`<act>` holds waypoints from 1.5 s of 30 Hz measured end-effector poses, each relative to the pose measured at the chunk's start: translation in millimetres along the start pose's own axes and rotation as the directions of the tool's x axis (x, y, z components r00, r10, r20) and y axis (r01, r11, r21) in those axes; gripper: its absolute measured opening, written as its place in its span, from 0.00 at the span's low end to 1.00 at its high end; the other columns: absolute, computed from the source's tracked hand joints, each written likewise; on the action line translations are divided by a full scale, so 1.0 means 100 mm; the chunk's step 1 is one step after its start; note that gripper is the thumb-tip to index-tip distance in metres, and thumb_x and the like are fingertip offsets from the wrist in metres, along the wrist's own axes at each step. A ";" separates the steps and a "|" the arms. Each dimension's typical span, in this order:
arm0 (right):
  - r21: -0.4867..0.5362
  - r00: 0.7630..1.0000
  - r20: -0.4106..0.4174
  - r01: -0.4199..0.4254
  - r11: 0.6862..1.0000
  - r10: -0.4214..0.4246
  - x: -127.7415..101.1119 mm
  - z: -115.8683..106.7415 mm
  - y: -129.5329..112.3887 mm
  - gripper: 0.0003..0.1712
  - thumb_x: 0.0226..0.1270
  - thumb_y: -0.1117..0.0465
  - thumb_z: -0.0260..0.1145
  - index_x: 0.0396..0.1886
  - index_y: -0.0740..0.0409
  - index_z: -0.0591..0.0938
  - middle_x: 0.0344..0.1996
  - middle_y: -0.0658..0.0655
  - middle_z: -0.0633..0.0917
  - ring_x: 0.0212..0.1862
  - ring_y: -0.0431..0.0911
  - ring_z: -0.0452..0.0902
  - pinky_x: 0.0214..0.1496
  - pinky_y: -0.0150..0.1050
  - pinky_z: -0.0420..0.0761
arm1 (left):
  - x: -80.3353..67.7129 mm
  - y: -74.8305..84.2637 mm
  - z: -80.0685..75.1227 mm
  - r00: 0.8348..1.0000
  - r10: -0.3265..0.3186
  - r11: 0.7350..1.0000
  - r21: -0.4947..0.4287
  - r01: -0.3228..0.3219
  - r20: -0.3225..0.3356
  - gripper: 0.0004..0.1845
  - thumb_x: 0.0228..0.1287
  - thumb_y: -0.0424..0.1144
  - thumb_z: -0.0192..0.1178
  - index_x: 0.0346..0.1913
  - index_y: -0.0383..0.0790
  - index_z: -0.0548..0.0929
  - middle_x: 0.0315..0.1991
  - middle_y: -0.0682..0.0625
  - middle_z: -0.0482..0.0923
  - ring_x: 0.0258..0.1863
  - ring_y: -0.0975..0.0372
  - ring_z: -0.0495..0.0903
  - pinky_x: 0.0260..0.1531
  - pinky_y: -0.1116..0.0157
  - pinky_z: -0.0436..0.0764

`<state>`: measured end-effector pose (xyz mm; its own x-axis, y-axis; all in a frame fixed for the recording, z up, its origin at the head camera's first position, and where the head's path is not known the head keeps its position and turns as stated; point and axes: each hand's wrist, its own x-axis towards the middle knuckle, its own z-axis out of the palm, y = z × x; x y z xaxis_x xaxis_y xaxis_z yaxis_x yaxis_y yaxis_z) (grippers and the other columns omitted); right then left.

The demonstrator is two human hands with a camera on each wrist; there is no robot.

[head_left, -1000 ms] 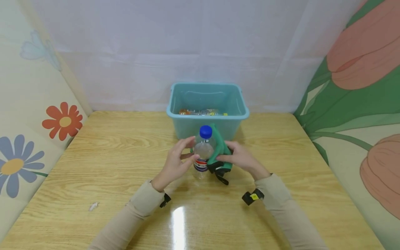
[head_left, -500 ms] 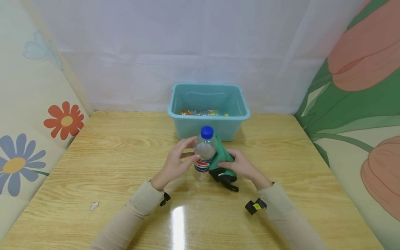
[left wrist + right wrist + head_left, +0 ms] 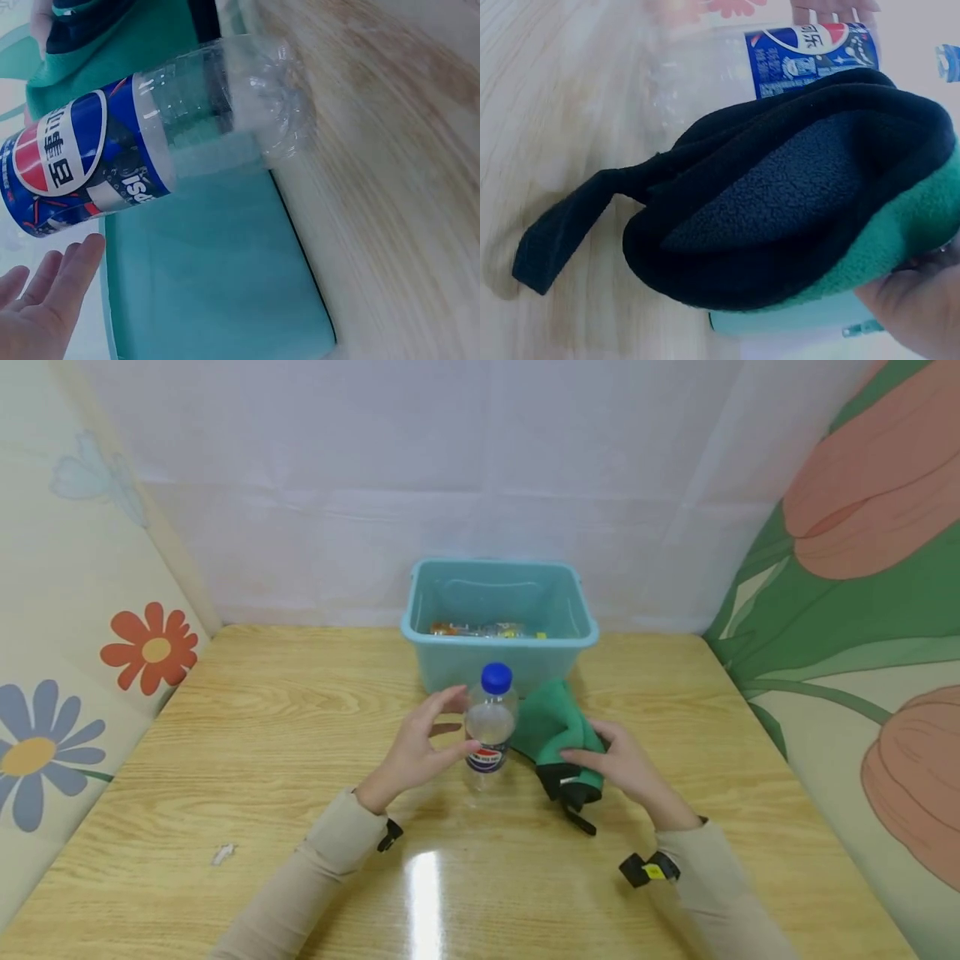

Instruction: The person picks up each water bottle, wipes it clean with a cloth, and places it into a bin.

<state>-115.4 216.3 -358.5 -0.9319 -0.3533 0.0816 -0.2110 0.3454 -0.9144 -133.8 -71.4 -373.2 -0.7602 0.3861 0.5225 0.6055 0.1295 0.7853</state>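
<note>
My left hand [image 3: 420,752] is up beside the clear bottle [image 3: 487,727], fingers loosely spread and curved toward it, thumb near the blue-and-red label. From the head view I look to be just touching its side, steadying it so it stays upright on its base; from my left wrist view the fingertips [image 3: 64,262] sit slightly apart from the label, so whether there is real contact I cannot tell. I am not gripping it. The bottle stands on the wooden table [image 3: 262,735], blue cap [image 3: 496,677] on top, right in front of the teal bin [image 3: 498,614].

My right hand [image 3: 626,768] holds the green fleece cover [image 3: 558,731], thumb and fingers curled round its edge, off to the right of the bottle and low over the table. I keep its black-lined mouth [image 3: 795,187] turned toward the bottle's side, and the wrist view shows that opening gaping wide, its black strap [image 3: 562,225] trailing down onto the wood. The cover is near the bottle but not around it.

The bin behind holds some wrappers or packets [image 3: 487,629] at the bottom; too small to say more.
</note>
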 end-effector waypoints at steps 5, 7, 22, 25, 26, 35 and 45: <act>-0.031 0.999 -0.033 0.008 0.999 -0.009 -0.08 -0.11 -0.03 0.20 0.56 0.68 0.66 0.49 0.70 0.76 0.39 0.67 0.81 0.35 0.42 0.79 0.33 0.38 0.82 | 0.03 0.00 0.04 0.995 -0.088 0.996 0.025 0.087 0.052 0.42 0.45 0.31 0.71 0.64 0.32 0.60 0.52 0.39 0.71 0.51 0.50 0.72 0.44 0.55 0.80; -0.054 0.999 -0.051 0.007 0.999 -0.010 -0.11 -0.14 -0.04 0.20 0.57 0.68 0.66 0.50 0.70 0.76 0.40 0.66 0.80 0.35 0.41 0.78 0.34 0.37 0.81 | 0.06 0.00 0.06 0.992 -0.103 0.995 0.023 0.102 0.069 0.43 0.44 0.32 0.71 0.64 0.33 0.60 0.52 0.40 0.71 0.51 0.51 0.72 0.44 0.57 0.80; -0.101 0.984 -0.161 0.061 0.993 -0.076 -0.35 -0.34 -0.04 0.18 0.57 0.71 0.65 0.47 0.71 0.77 0.38 0.44 0.81 0.39 0.37 0.77 0.36 0.32 0.80 | 0.27 0.14 0.05 0.999 0.032 0.999 0.005 -0.032 0.026 0.41 0.43 0.27 0.71 0.62 0.31 0.61 0.51 0.37 0.72 0.48 0.50 0.75 0.43 0.61 0.81; -0.105 0.982 -0.179 0.049 0.993 -0.067 -0.39 -0.36 -0.03 0.18 0.57 0.71 0.65 0.48 0.71 0.76 0.39 0.42 0.80 0.40 0.36 0.77 0.36 0.32 0.80 | 0.38 0.21 0.01 0.999 0.048 0.999 -0.021 -0.048 0.006 0.40 0.41 0.25 0.71 0.59 0.28 0.61 0.51 0.34 0.72 0.48 0.48 0.75 0.43 0.61 0.81; -0.104 0.981 -0.183 0.046 0.994 -0.065 -0.40 -0.36 -0.03 0.18 0.57 0.71 0.64 0.49 0.72 0.76 0.39 0.42 0.80 0.40 0.36 0.77 0.36 0.32 0.80 | 0.41 0.20 -0.01 0.998 0.055 0.998 -0.034 -0.055 -0.004 0.39 0.41 0.25 0.71 0.58 0.28 0.62 0.50 0.34 0.73 0.48 0.48 0.75 0.42 0.62 0.81; -0.083 0.981 -0.189 0.030 0.996 -0.045 -0.47 -0.38 -0.01 0.19 0.57 0.72 0.64 0.49 0.74 0.75 0.39 0.41 0.79 0.41 0.35 0.76 0.38 0.30 0.80 | 0.76 0.44 -0.22 0.995 0.071 0.991 -0.106 -0.078 -0.073 0.37 0.46 0.22 0.66 0.61 0.27 0.63 0.52 0.33 0.72 0.50 0.48 0.74 0.46 0.60 0.79; -0.084 0.978 -0.207 0.014 0.996 -0.031 -0.51 -0.38 0.01 0.18 0.57 0.71 0.64 0.47 0.74 0.76 0.39 0.42 0.80 0.41 0.36 0.76 0.38 0.30 0.80 | 1.16 0.61 -0.45 0.990 0.025 0.992 -0.120 -0.042 -0.139 0.37 0.48 0.23 0.66 0.63 0.30 0.62 0.54 0.37 0.71 0.50 0.52 0.74 0.48 0.61 0.78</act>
<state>-79.5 267.5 -349.1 -0.9657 -0.1765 0.1905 -0.2483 0.4126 -0.8764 -195.4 -59.5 -249.5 -0.7701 0.2584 0.5833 0.6042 0.0021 0.7968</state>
